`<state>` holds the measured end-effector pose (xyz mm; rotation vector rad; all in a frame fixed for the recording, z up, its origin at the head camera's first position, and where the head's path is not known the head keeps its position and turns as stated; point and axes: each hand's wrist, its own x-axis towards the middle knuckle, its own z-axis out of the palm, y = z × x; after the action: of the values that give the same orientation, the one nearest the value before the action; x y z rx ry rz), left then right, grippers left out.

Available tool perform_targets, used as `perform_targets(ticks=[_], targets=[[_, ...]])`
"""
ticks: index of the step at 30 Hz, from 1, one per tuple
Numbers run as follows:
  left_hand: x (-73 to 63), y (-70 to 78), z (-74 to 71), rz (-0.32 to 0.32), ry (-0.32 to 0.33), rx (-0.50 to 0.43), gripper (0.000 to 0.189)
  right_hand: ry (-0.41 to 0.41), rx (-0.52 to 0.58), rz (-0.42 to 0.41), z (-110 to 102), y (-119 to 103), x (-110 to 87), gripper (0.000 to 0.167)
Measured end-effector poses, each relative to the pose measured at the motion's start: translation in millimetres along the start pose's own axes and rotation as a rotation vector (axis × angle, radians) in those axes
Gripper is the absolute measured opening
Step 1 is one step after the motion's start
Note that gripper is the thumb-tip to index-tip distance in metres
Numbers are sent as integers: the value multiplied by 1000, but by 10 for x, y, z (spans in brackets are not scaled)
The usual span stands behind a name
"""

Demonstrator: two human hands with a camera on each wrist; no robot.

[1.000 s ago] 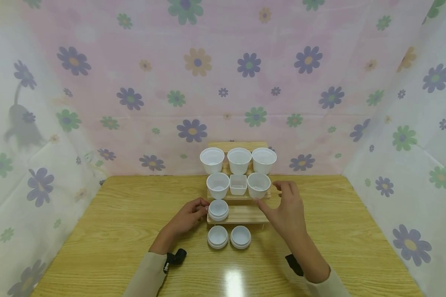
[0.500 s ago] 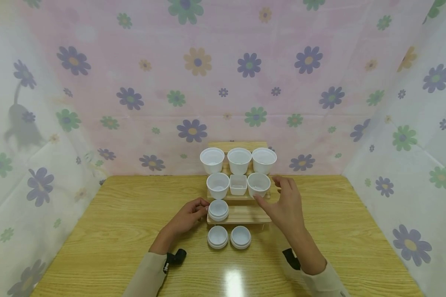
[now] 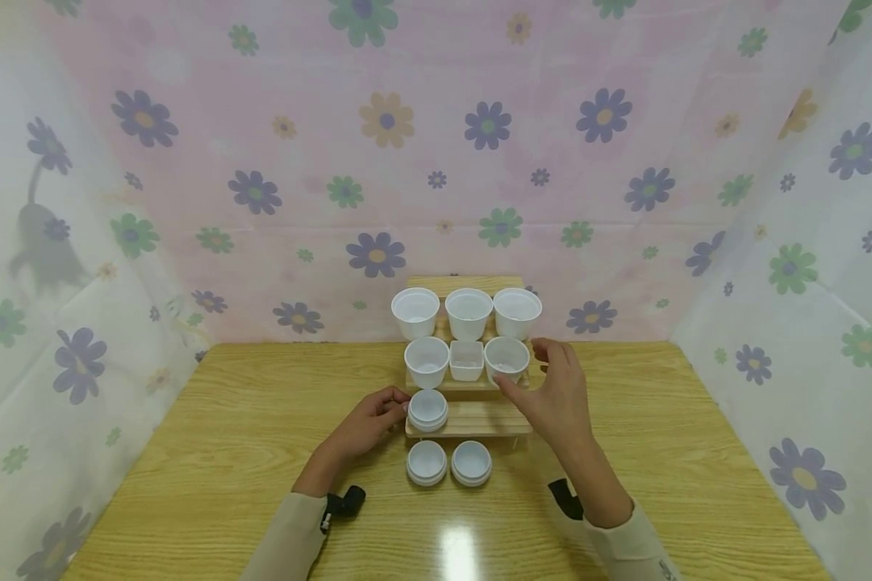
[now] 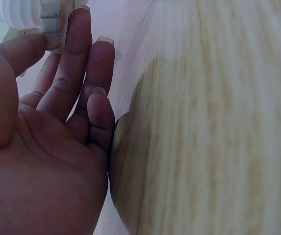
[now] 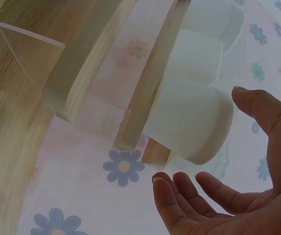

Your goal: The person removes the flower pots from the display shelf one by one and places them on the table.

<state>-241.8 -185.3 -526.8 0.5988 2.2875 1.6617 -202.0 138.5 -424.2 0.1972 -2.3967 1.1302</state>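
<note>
A tiered wooden stand (image 3: 486, 418) bears white cups on its upper tiers and one small ridged white jar (image 3: 427, 408) at the left of its lowest shelf. My left hand (image 3: 363, 424) pinches this shelf's left end (image 4: 51, 24) between thumb and index finger, right beside the jar. Around the right-hand round cup (image 3: 506, 359) of the middle tier, my right hand (image 3: 561, 403) spreads its thumb and fingers. In the right wrist view the thumb is close to the cup's rim, and the fingers stand apart from its side.
Two more small white jars (image 3: 426, 461) stand on the wooden table (image 3: 276, 420) in front of the stand. A square white cup (image 3: 466, 361) sits directly left of the right-hand cup. Flowered cloth (image 3: 436, 145) rises behind and at both sides.
My right hand has shifted slightly forward and left, its thumb moving up along the front of the round cup. The left hand has stayed at the shelf's end.
</note>
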Motion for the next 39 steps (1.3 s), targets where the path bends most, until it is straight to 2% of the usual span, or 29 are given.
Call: perform_targets(ticks=[15, 19, 28, 34, 39], targets=[[-13, -10, 1, -18, 4, 12, 20, -7, 7, 11, -15, -35, -25, 72], [-12, 1, -2, -4, 0, 13, 20, -3, 0, 0, -24, -53, -38, 73], [-1, 18, -6, 2, -3, 19, 19, 52, 17, -100, -27, -217, -121, 69], [-3, 14, -9, 2, -4, 8, 19, 26, 46, -145, 58, -336, -212, 67], [-3, 6, -2, -2, -5, -4, 20, -6, 45, -146, 123, -395, -274, 66]])
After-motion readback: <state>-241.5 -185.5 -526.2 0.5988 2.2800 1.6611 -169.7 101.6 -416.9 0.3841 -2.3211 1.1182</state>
